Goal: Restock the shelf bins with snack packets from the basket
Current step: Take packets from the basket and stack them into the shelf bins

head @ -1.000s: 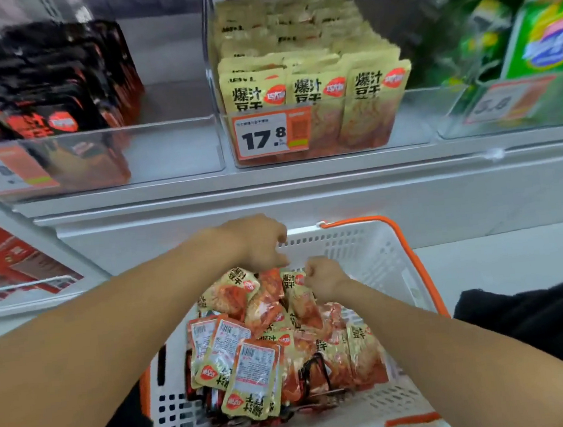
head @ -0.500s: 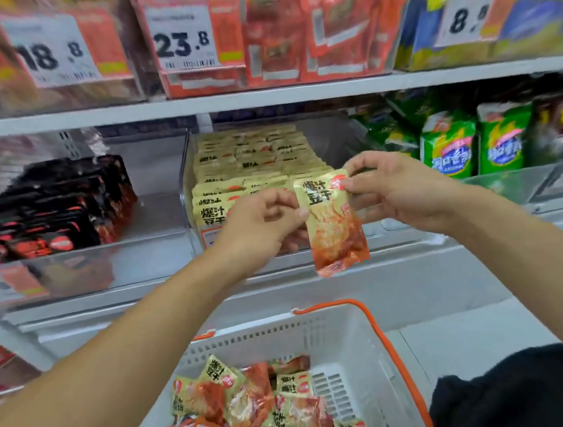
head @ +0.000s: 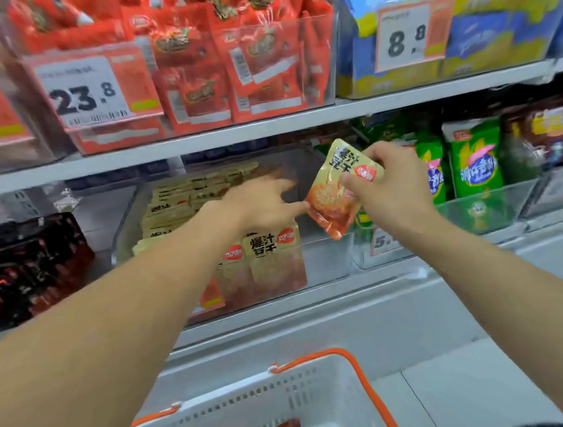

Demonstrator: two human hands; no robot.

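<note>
Left hand (head: 265, 202) let go, fingers spread; right hand (head: 385, 186) pinches tilted packet (head: 338, 190)

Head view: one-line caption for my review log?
Right hand holds a snack packet above the clear bin; left hand reaches in.

Your snack packet (head: 338, 190), centre frame — glossy plastic film, crinkled. Shelf bin (head: 326, 264) below it: clear smooth plastic. Basket (head: 284, 395), bottom centre — matt white perforated plastic, orange handle. Price tag (head: 86, 91), upper left, looks like matt paper.
</note>
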